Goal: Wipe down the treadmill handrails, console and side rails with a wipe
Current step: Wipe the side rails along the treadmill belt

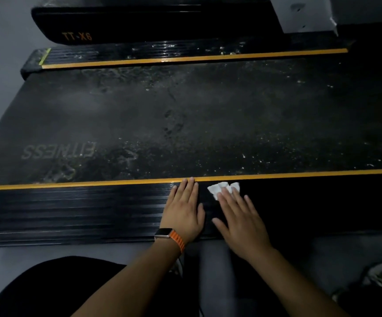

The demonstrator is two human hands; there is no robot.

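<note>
The near side rail (71, 211) of the treadmill is black and ribbed, with an orange stripe along its inner edge. My left hand (184, 208) lies flat on this rail, fingers straight, a watch with an orange band on the wrist. Just to its right, my right hand (240, 216) presses a crumpled white wipe (219, 188) onto the rail with straight fingers; the wipe sticks out beyond the fingertips, close to the orange stripe. The far side rail (185, 52) runs across the top, dusty and speckled.
The dark, dirty running belt (185, 120) with the word FITNESS lies between the two rails. A black base marked TT-X6 (117, 26) and a pale upright (304, 14) stand beyond. Grey floor lies at the left and near my knees; a shoe (379, 277) shows at the lower right.
</note>
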